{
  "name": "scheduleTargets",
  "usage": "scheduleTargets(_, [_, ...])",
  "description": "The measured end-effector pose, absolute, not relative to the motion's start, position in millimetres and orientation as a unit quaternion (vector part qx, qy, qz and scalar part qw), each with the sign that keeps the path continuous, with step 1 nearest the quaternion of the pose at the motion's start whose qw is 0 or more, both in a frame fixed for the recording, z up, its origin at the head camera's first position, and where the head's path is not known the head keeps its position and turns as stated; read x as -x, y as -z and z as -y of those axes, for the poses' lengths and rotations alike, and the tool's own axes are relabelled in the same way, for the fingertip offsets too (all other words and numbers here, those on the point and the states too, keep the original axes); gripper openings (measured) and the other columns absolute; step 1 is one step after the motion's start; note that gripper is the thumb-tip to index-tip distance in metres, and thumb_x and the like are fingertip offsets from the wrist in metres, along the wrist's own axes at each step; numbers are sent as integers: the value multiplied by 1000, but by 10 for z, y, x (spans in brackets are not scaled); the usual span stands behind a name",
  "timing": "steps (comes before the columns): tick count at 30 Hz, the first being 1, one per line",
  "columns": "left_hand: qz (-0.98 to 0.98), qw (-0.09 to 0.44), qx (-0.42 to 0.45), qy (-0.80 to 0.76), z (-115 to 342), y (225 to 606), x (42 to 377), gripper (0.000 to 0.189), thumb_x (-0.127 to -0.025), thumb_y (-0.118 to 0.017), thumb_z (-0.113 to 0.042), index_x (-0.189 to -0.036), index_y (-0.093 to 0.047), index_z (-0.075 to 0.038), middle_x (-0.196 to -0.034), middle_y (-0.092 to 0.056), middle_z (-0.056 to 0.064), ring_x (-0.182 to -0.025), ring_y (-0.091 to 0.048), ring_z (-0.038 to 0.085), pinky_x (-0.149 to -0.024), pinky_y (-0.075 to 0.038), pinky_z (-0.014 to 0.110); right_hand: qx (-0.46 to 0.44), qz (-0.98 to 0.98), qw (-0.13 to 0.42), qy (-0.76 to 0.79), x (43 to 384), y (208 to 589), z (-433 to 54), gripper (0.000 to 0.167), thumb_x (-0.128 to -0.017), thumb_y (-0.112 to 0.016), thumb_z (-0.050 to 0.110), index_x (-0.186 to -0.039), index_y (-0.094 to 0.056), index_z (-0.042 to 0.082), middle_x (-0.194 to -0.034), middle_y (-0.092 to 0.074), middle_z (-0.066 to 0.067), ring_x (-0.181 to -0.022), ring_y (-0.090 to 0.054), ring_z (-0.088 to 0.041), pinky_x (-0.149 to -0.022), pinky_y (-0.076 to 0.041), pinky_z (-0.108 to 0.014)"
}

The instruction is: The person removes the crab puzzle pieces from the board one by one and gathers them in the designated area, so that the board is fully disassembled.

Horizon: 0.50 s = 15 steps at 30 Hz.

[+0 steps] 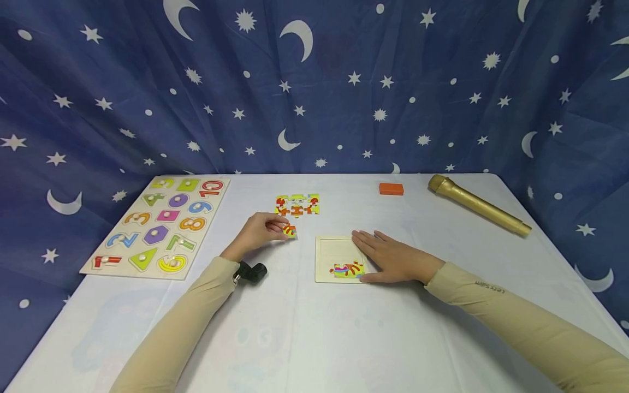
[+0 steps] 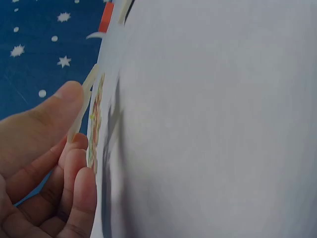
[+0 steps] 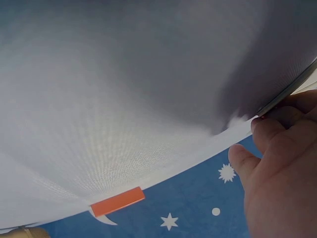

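My left hand [image 1: 260,232] pinches a small jigsaw puzzle piece [image 1: 290,231] between thumb and fingers, raised off the table. In the left wrist view the puzzle piece [image 2: 81,114] shows edge-on, pale and thin. Just beyond that hand lies a group of colourful puzzle pieces [image 1: 297,206]. To the right sits a shallow wooden puzzle tray [image 1: 339,248], with joined pieces [image 1: 348,270] in its lower right part. My right hand [image 1: 395,259] rests along the tray's right edge, fingers extended; in the right wrist view its fingers [image 3: 270,131] touch that edge.
A board of numbers and shapes with knobs [image 1: 164,224] lies at the left. An orange block [image 1: 391,189] and a gold microphone [image 1: 479,206] are at the back right. Behind the white table hangs a blue star-and-moon curtain [image 1: 314,98].
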<state>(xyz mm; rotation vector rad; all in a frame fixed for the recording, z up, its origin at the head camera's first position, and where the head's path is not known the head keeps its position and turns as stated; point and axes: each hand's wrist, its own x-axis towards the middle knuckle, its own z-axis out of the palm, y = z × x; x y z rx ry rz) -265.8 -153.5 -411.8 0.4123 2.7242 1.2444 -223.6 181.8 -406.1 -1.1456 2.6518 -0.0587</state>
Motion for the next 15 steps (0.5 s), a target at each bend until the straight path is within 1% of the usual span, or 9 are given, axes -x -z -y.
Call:
scheduleTargets(3, [-906,53,-120,-403,1595,4117,2689,39,-77,-76,-10,-112,-66,2,-97,-69,16,-83,-62,20,-74,-50,24,391,-912,125,17,2240,4064,-1821,95,-86,-45,67,-150,-14,4,-158,-13,-11,-146,-17,-25,-117,-17,-49])
scheduleTargets(8, [-914,43,-94,-392,1650,4116,2729,38,-78,-75,-9,-114,-66,2,-102,-69,17,-87,-63,24,-77,-49,29,389,-912,128,16,2243,4070,-1819,95,-86,-45,67,-151,-13,5,-159,-12,-9,-146,-16,-24,-117,-16,-48])
scheduleTargets(11, [-921,36,-84,-380,1665,4125,2757,37,-78,-75,-9,-113,-66,1,-104,-69,16,-88,-63,23,-78,-49,30,389,-912,131,18,2244,4073,-1819,94,-87,-45,66,-151,-13,5,-159,-12,-9,-146,-15,-24,-117,-16,-48])
scheduleTargets(15, [-925,29,-70,-372,1670,4128,2783,38,-77,-76,-8,-113,-66,1,-105,-69,15,-87,-62,23,-75,-48,28,385,-913,133,15,2242,4066,-1811,95,-86,-45,67,-151,-12,5,-159,-11,-9,-146,-15,-24,-117,-16,-48])
